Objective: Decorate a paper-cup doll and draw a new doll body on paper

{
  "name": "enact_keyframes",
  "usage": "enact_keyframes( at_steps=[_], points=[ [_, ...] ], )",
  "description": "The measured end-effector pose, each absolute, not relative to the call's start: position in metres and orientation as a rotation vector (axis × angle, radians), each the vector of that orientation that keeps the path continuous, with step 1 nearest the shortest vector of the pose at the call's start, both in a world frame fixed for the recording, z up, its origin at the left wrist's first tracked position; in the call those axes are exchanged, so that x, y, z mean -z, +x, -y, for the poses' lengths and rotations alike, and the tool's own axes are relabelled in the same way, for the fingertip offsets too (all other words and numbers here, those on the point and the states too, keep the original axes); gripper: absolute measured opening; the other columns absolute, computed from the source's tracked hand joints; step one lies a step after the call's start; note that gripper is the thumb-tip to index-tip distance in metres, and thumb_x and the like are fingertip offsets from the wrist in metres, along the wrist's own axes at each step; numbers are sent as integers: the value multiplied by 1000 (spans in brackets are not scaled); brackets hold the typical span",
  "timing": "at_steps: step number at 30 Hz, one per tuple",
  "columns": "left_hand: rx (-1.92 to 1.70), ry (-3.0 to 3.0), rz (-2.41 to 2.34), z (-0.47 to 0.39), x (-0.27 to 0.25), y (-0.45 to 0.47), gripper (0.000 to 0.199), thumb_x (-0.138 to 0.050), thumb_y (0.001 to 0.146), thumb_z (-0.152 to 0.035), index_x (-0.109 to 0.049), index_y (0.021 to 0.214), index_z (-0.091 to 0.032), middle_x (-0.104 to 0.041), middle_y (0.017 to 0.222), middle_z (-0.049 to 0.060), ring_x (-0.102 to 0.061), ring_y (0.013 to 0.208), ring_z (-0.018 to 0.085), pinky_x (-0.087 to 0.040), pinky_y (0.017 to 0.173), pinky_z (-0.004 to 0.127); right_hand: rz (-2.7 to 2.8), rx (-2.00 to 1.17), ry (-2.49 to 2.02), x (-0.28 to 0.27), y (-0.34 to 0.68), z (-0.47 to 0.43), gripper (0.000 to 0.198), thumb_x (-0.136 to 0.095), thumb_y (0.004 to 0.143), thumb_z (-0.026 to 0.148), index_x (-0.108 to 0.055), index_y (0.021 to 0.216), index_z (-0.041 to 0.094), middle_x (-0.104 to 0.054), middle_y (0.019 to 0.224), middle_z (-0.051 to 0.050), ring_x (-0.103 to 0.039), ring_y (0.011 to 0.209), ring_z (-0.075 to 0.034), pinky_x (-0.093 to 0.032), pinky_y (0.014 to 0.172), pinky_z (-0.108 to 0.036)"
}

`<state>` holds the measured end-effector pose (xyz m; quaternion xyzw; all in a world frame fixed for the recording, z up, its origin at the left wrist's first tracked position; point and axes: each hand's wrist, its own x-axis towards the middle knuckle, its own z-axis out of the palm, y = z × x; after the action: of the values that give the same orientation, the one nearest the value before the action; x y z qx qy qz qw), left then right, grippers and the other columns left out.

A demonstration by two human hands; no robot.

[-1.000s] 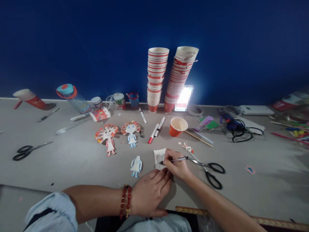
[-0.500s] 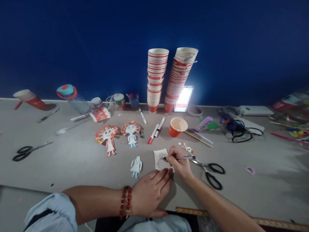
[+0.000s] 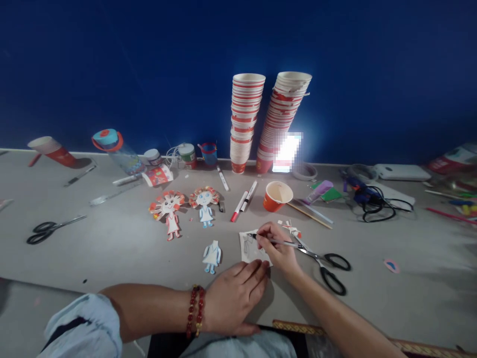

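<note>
In my right hand is a pen, held in a pinch with its tip on a small white paper that bears pencil-like lines. My left hand lies flat with fingers stretched out, its fingertips on the paper's lower edge. Left of the paper lies a headless paper doll body edged in blue. Behind it are two finished-looking paper dolls, one with a red dress and one in blue. Black-handled scissors rest beside my right hand, their blades partly beneath the pen's end.
Two tall stacks of paper cups stand against the blue wall, near a bright blurred light. An orange cup, markers and a wooden stick lie behind the paper. More scissors and a water bottle are at left.
The pen tip has shifted up toward the paper's upper edge, and my right hand has tilted slightly with it. My left hand stays on the paper. The whole view has shifted a little.
</note>
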<state>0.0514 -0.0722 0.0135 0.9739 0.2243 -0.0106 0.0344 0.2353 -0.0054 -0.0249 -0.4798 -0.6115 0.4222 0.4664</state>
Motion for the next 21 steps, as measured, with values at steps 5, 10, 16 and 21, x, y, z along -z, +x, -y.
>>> enact_keyframes(
  at_steps=[5, 10, 16, 21],
  points=[
    [10, 2989, -696, 73, -12, 52, 89, -45, 92, -65, -31, 148, 2, -26, 158, 25, -29, 143, 35, -19, 114, 41, 1507, -1038, -1153, 21, 235, 4, 5, -57, 86, 24, -57, 82, 21, -57, 62, 3, -53, 54, -13, -41, 50, -23],
    [10, 2991, -698, 74, -12, 51, 90, -45, 92, -64, -29, 149, 3, -26, 157, 26, -29, 143, 35, -19, 114, 41, 1542, -1034, -1146, 18, 236, 4, 7, -57, 86, 25, -57, 81, 21, -56, 62, 2, -52, 55, -14, -40, 50, -24],
    [-3, 3008, -709, 77, -11, 51, 84, -45, 93, -63, -35, 145, 1, -29, 156, 27, -29, 143, 36, -20, 113, 42, 1538, -1053, -1134, 18, 236, 3, 8, -59, 86, 28, -57, 82, 21, -57, 66, 1, -55, 59, -15, -42, 53, -25],
    [-4, 2993, -705, 79, -9, 51, 84, -50, 91, -63, -37, 144, 1, -30, 156, 26, -28, 143, 35, -19, 115, 41, 1479, -1130, -1206, 9, 242, 8, 10, -61, 86, 29, -54, 86, 22, -61, 65, 1, -55, 55, -14, -41, 49, -24]
  ],
)
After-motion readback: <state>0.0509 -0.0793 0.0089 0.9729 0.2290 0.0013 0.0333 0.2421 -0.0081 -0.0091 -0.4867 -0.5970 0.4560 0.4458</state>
